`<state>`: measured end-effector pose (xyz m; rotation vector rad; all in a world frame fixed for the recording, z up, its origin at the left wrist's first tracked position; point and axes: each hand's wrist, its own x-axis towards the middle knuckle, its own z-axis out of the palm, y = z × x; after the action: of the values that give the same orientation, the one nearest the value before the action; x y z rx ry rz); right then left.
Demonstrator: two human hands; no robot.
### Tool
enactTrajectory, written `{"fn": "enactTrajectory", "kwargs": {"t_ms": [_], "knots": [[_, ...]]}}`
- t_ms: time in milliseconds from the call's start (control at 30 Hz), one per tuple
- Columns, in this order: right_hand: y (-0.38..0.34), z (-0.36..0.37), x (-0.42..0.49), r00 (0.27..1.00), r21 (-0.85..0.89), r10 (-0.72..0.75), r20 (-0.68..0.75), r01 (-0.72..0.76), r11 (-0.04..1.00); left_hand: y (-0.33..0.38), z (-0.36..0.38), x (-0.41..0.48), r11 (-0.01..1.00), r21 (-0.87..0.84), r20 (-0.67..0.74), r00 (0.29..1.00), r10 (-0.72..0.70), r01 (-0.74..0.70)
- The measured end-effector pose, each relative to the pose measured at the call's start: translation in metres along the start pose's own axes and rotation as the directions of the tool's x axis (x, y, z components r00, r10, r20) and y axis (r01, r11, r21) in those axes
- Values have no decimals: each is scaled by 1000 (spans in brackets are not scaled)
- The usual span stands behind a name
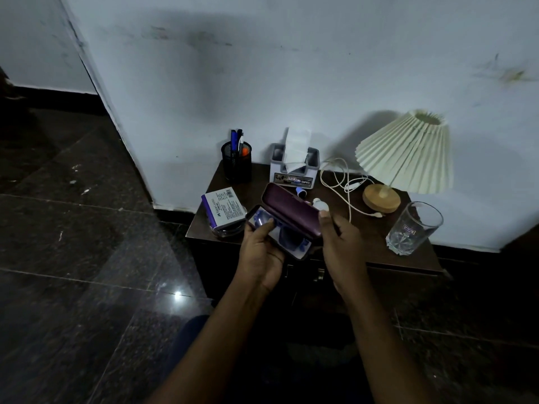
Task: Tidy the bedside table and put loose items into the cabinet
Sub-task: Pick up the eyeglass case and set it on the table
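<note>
Purple spectacle case (291, 209) is up in both hands, hinged wide open just above the front edge of the dark brown bedside table (370, 231). The left hand (262, 252) cradles the lower half from underneath, its thumb curled over the near rim. Something blue lies inside, blue-framed glasses (291, 239) by the look of it, though the dim light makes them hard to read. The right hand (339, 240) grasps the case's right end, thumb pressed up against the tip of the lid; its fingers are hidden behind the palm.

On the table, at the back left, a black mesh pen holder (236, 163) stands upright against the wall with pens poking out. Beside it is a grey tissue box (294, 170), a sheet sticking up. To the right, a lamp with a pleated cream shade (408, 153) leans on its round wooden base (381, 198), and its white cable (341, 185) loops across the top. A clear glass tumbler (414, 228) stands near the right front corner. A white-and-purple carton (224, 209) sits at the left front corner, just beside the case. Metal handles (318, 274) show on the cabinet front between the wrists.
</note>
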<state>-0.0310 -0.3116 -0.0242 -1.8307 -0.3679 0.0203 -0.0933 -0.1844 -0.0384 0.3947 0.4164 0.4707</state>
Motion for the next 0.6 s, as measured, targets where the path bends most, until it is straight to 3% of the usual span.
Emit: {"fn": "enactTrajectory", "kwargs": {"t_ms": [233,367,433,500,600], "knots": [[2,-3,-16,969,95,-187,163,173,980,8,2,-7,985,-168,15,1000,-22,24],[8,-1,-24,923,44,-256,286,255,966,7,11,-3,998,-57,-13,1000,20,-21],[9,5,-26,944,193,-195,264,147,970,2,13,0,998,35,-41,998,52,-50],[10,12,-26,979,347,-13,205,-60,936,-3,15,1,998,53,-66,997,43,-39],[15,21,-20,938,500,258,230,-341,796,-8,17,0,999,53,-73,997,7,-3]]}}
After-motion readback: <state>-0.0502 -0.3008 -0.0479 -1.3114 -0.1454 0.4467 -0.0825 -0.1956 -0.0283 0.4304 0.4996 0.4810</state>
